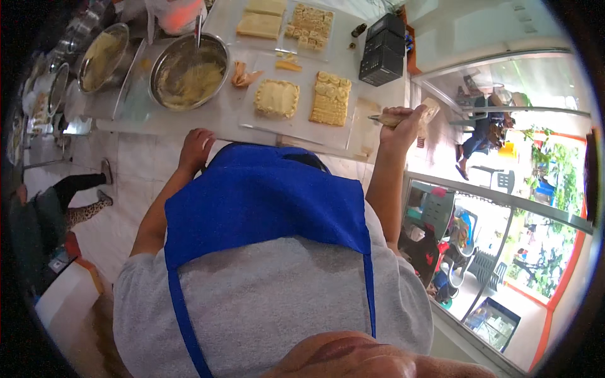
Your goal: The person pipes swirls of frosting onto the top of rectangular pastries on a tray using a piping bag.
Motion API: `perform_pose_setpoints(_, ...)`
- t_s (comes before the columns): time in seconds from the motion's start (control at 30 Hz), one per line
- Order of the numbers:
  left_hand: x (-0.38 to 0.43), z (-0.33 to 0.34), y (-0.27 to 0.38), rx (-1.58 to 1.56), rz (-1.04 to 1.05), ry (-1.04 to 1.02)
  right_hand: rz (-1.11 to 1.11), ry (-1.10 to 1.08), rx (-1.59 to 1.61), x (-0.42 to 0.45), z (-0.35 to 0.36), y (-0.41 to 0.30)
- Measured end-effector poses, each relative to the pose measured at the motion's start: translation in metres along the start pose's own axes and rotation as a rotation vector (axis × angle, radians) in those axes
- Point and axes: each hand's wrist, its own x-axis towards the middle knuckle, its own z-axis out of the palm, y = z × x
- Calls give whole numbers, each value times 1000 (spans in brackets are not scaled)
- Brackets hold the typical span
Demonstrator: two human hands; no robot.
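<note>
My right hand [401, 125] grips a piping bag [391, 119] filled with pale cream, its metal tip pointing left. It is held past the right end of a clear board [326, 134]. On that board lies a rectangular cake [329, 111] with piped rows and round swirls along its far end. Left of it sits a cream-covered cake [277, 98] with a piped border. A yellow cake strip [288, 65] lies behind them. My left hand [194, 149] rests at the table's front edge, holding nothing, fingers loosely bent.
A steel bowl [189, 75] of cream with a whisk [198, 35] stands at left, beside another bowl [101, 59]. A crumpled piping bag [244, 75] lies nearby. Farther back are plain cake slabs [260, 23], topped cake pieces [309, 26] and stacked black boxes [383, 52]. A person [61, 203] is at far left.
</note>
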Motion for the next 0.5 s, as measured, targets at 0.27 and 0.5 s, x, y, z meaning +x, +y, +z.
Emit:
perform_pose_setpoints(0.27,31,21,24,40,186,20,-116,-241,-277,-16,46,34)
perform_pose_setpoints(0.5,71,40,13,85,341,37,-46,-483,-299,-3,89,98)
